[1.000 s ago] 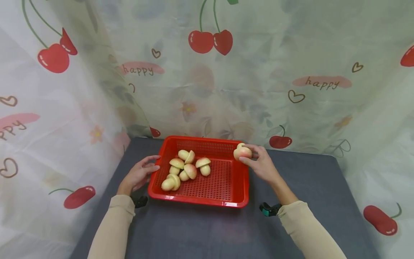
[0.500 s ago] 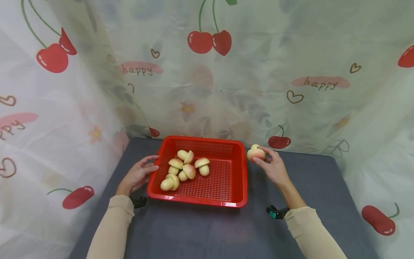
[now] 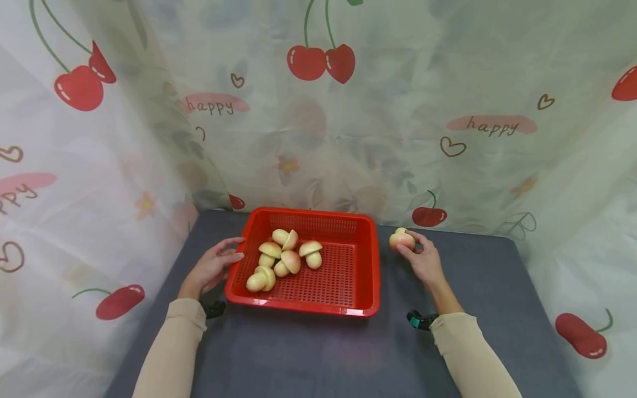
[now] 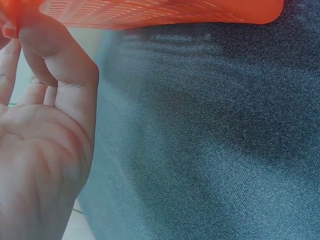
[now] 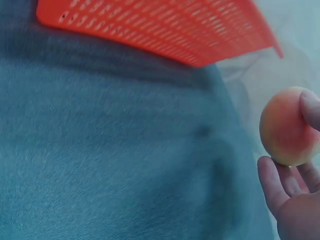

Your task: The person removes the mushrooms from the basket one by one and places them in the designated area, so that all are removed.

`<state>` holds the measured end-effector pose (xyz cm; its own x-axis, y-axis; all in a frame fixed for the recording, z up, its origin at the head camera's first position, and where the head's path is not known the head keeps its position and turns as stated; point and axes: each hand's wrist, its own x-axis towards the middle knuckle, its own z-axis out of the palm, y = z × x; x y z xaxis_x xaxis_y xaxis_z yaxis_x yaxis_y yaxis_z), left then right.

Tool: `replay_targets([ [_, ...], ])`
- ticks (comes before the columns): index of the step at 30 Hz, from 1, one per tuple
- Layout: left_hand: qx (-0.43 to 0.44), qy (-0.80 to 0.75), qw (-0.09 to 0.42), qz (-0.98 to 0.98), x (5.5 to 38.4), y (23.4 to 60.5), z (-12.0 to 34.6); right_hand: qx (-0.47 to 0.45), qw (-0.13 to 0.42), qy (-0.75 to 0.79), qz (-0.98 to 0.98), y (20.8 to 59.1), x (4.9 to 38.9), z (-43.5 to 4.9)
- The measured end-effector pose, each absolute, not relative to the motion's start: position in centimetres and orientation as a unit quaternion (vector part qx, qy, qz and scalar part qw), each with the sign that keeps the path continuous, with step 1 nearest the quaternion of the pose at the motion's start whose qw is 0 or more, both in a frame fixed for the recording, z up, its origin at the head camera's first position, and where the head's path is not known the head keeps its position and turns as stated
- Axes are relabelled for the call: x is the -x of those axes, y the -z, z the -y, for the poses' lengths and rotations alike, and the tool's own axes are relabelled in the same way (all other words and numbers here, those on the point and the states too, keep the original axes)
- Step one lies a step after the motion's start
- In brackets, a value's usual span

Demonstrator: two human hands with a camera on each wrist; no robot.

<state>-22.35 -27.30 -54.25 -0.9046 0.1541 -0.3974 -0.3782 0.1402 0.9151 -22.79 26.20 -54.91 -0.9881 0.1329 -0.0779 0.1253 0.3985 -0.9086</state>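
Note:
In the head view a red perforated plastic basket (image 3: pixel 302 307) sits on the dark table. Several toy mushrooms with cream stems and pinkish caps lie in its left half, one mushroom (image 3: pixel 311 254) a little apart from the others. At the basket's left rim is my left hand (image 3: pixel 211 267), pinching the rim between thumb and fingers, as the left wrist view shows up close. My right hand (image 3: pixel 427 264) holds another mushroom (image 3: pixel 402 240) by its cap, stem upward, just right of the basket's back right corner. Thumb and fingertips grip the cap (image 5: pixel 286 126) in the right wrist view.
The dark cloth-covered table (image 3: pixel 478 298) extends to the right of the basket and in front of it. A cherry-print curtain (image 3: pixel 378 121) hangs behind the table and along both sides.
My right hand has carried its mushroom rightward from over the basket's right rim to beside the basket, most recently a little lower. The left hand has stayed at the rim.

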Motion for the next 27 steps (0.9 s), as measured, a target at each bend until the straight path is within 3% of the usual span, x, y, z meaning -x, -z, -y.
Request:
replay_targets([
  [4,0.077,-0.647,0.204,-0.731,22.3,54.4,27.4,0.087,-0.004,-0.542,0.836,56.1,23.0,-26.4],
  [10,0.074,-0.643,0.208,-0.733,22.4,54.2,27.3,0.086,0.042,-0.548,0.831,57.2,23.7,-26.6],
  [20,0.075,-0.639,0.208,-0.737,22.7,53.8,27.1,0.074,0.058,-0.466,0.880,58.4,24.7,-27.2],
  [27,0.077,-0.637,0.203,-0.739,22.5,53.8,27.1,0.087,0.039,-0.466,0.880,58.6,25.2,-27.3],
])
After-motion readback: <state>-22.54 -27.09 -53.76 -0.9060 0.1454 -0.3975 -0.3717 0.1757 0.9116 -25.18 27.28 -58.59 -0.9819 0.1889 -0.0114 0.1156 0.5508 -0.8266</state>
